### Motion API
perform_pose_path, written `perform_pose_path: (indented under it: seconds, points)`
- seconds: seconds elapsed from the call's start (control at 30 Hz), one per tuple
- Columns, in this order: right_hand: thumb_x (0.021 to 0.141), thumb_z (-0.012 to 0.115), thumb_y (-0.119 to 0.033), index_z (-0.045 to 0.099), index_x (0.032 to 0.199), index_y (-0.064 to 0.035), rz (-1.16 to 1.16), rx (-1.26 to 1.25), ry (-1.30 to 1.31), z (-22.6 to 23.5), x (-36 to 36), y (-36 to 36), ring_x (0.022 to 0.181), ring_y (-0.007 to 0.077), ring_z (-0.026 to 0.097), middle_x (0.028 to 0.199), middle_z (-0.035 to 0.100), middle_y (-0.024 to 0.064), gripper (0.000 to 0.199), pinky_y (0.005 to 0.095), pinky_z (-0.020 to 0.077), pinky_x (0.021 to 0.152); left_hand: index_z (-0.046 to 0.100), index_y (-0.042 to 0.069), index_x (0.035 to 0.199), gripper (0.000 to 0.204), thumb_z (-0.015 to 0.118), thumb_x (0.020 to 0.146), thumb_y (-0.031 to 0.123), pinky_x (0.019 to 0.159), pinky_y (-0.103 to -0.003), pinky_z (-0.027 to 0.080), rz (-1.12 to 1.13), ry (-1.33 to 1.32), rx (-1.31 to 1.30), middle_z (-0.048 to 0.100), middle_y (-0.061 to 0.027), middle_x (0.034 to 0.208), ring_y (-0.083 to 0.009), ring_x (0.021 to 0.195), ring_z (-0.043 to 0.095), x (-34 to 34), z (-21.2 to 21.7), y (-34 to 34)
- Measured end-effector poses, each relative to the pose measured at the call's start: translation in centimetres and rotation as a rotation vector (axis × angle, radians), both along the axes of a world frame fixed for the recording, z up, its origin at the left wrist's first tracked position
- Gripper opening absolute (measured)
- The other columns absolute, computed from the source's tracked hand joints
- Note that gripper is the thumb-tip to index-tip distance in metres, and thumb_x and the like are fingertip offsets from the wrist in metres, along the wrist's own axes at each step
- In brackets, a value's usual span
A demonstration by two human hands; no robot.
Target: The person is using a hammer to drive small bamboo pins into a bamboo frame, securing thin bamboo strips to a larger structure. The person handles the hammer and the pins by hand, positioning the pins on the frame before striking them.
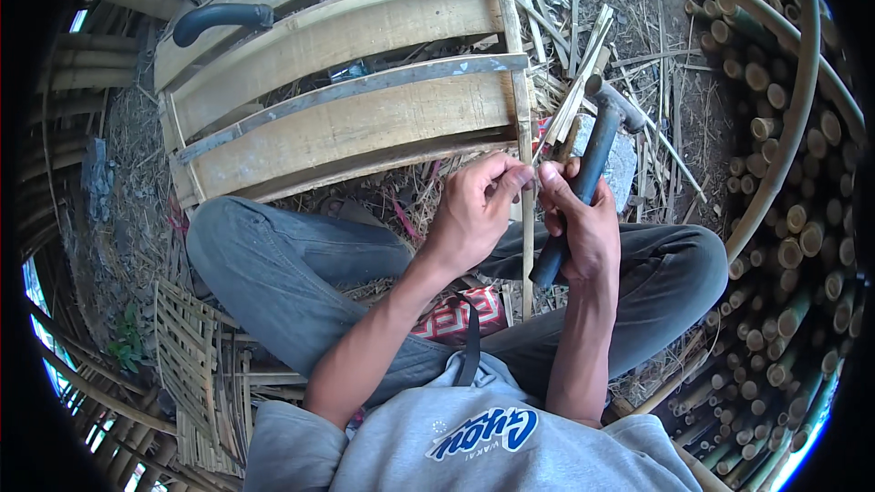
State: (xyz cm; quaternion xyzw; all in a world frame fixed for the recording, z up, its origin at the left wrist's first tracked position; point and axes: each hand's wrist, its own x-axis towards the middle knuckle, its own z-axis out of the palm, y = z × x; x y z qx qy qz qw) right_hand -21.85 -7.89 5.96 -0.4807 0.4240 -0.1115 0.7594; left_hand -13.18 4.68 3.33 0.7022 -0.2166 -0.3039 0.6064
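My right hand point(586, 227) is wrapped round a hammer point(597, 150) with a dark tubular handle, its metal head up and away from me. The same hand's thumb and fingertips come together close to my left hand point(478, 205). There my left thumb and forefinger are pinched shut, and whatever they hold is too small to make out. Both hands are beside the right end of a slatted wooden frame point(346, 127), close to its upright end strip point(526, 259). A grey stone block point(620, 168) lies partly hidden behind the hammer.
A curved dark handle-like piece point(223, 22) rests on the frame's far left. Split bamboo strips point(583, 68) litter the ground beyond my hands. Cut bamboo poles point(775, 173) are stacked at right. A woven bamboo panel point(187, 355) lies at left. A red patterned cloth point(465, 317) lies between my crossed legs.
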Motion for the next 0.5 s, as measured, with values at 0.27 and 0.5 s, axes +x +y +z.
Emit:
perform_pose_path:
  seconds: [0.27,0.5]
  points:
    - [0.092,0.082,-0.018,0.055,0.101,-0.0091,-0.049,-0.034,-0.009,-0.7,0.3,1.1,0.076,0.0095,0.067,0.094,0.071,0.0063,0.029,0.0219,0.0440,0.051,0.071,-0.002,0.098,0.032,0.060,0.107,0.027,0.073,-0.026,0.049,0.097,0.236,-0.041,0.069,-0.0017,0.083,-0.0065,0.078,0.059,-0.3,-1.1,-0.7]
    - [0.091,0.082,-0.019,0.062,0.096,-0.0043,-0.054,-0.161,0.077,-0.2,1.9,0.1,0.066,0.0084,0.063,0.085,0.073,0.0069,0.026,0.0227,0.0454,0.052,0.074,0.000,0.102,0.028,0.067,0.102,0.027,0.074,-0.034,0.049,0.162,-0.166,0.004,0.073,-0.0082,0.094,-0.0169,0.088,0.066,0.7,-0.5,-1.6]
